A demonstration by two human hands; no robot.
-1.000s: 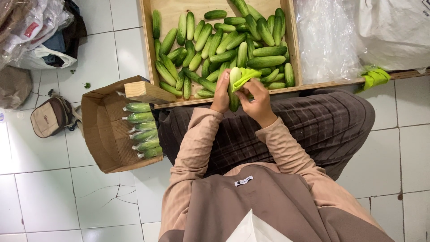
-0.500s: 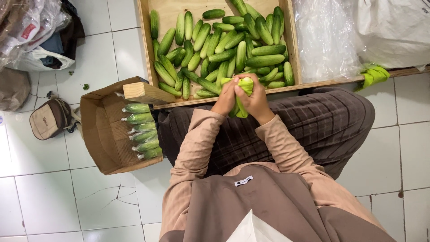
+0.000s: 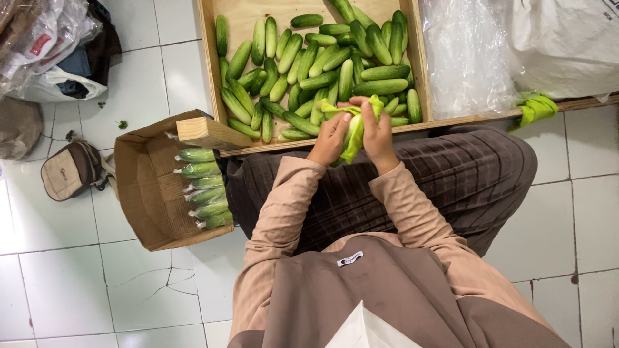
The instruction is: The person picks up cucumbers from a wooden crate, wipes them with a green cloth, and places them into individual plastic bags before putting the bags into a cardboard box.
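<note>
Head view looking straight down: biggest thing is the white tiled floor [image 3: 77,283], then the wooden crate [image 3: 245,19] full of loose green cucumbers [image 3: 380,72], sitting right up against the person's knees. Left of the crate there's an open cardboard box [image 3: 138,193] with a row of wrapped cucumbers [image 3: 203,187] lined up side by side inside, each lying crosswise. A small wooden block [image 3: 207,132] sits on the crate's near corner, over the box's edge. Clear plastic sheeting [image 3: 467,51] and a white sack [image 3: 567,38] are off to the right, a small tan bag [image 3: 69,171] far left (nothing blocks the hands).

Both forearms reach forward, hands meeting at the crate's near rim. Left hand [image 3: 330,138] and right hand [image 3: 377,135] have fingers curled around one cucumber in a yellow-green wrapper [image 3: 353,132]. Its long axis runs roughly away from the person, wrapper bunched at the far end
</note>
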